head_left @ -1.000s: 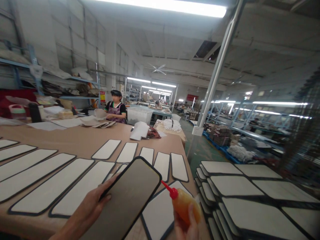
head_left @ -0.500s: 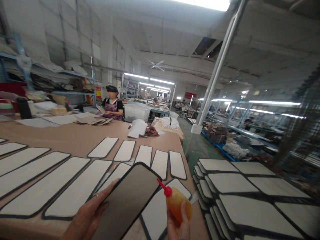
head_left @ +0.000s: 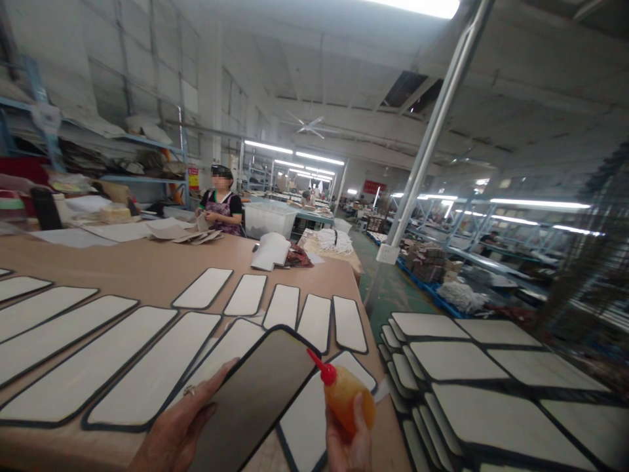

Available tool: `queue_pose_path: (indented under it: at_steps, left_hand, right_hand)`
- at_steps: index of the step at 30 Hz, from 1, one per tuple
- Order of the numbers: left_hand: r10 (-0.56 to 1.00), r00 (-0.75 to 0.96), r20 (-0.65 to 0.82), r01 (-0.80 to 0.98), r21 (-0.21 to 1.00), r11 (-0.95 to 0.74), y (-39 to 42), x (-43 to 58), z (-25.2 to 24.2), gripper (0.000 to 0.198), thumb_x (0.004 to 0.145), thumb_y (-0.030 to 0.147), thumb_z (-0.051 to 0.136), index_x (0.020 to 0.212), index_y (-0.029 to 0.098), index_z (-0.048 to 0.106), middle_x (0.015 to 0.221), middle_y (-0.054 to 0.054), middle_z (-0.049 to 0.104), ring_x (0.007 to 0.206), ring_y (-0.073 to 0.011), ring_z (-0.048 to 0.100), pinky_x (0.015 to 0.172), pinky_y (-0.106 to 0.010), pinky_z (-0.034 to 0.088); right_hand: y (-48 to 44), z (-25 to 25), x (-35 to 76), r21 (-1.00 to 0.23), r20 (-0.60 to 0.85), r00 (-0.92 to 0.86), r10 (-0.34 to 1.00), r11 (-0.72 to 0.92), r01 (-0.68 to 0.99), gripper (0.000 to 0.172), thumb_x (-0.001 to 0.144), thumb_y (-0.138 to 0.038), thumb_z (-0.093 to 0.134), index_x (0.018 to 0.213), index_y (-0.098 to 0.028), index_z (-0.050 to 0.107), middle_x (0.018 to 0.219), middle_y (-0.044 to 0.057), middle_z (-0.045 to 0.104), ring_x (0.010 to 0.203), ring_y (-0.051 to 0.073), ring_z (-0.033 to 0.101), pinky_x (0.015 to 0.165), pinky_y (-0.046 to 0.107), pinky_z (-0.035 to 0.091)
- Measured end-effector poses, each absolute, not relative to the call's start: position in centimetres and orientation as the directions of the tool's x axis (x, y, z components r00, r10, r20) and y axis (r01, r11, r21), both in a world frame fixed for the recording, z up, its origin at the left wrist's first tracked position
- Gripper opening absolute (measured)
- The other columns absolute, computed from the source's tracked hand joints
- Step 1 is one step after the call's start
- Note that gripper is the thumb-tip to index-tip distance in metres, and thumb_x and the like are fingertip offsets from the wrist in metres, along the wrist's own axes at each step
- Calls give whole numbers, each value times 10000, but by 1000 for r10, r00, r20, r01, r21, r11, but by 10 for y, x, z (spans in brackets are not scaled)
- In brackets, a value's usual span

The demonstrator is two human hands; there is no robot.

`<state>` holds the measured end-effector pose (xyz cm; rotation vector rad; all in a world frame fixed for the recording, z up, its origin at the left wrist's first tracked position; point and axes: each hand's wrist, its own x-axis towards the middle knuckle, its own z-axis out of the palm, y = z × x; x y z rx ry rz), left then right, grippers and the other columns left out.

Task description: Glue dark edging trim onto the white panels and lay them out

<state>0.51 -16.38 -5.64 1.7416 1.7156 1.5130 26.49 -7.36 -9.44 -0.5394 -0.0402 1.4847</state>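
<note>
Clasping amber bottle (head_left: 346, 397): right hand (head_left: 350, 451), grip curled; pinching black-edged panel (head_left: 263, 390): left hand (head_left: 177, 419), grip narrow.

An overhead tube light (head_left: 427, 5) glares; the right edge blurs.

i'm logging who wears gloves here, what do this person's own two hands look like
Both hands are bare, with no gloves. The left hand wears a silvery ring; its finer detail is too small to tell. No ring is visible on the right hand. No cuff shows on either.
</note>
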Motion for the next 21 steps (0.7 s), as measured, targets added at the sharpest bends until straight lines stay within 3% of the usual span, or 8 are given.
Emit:
queue_pose_path:
  at_steps: [6, 11, 21]
  left_hand:
    - [856, -240, 458, 568, 781, -258, -165, 8, -53, 444, 800, 233, 567, 1222, 365, 603, 1215, 68, 634, 1100, -203, 605, 940, -228, 450]
    - [870, -240, 431, 522, 813, -259, -167, 16, -47, 458, 798, 231, 564, 1238, 352, 595, 1225, 61, 629, 1131, -204, 585, 972, -231, 428]
    - [850, -267, 453, 521, 810, -268, -168, 24, -42, 445, 784, 215, 552, 1196, 366, 624, 1203, 87, 638, 1102, -192, 608, 956, -223, 450]
  right_hand:
    - [-74, -86, 267, -310, -341, 43, 939, -69, -948, 367, 477, -327, 885, 780, -206, 715, 793, 18, 733, 791, 178, 689, 768, 304, 563]
    - [-73, -77, 262, -278, -378, 39, 925, -73, -958, 427, 402, -292, 909, 765, -185, 712, 787, 35, 735, 771, 182, 694, 733, 292, 570]
    - [-80, -56, 245, -274, -406, 93, 909, -24, -961, 479, 340, -284, 920, 754, -174, 705, 778, 41, 735, 705, 178, 695, 652, 257, 577]
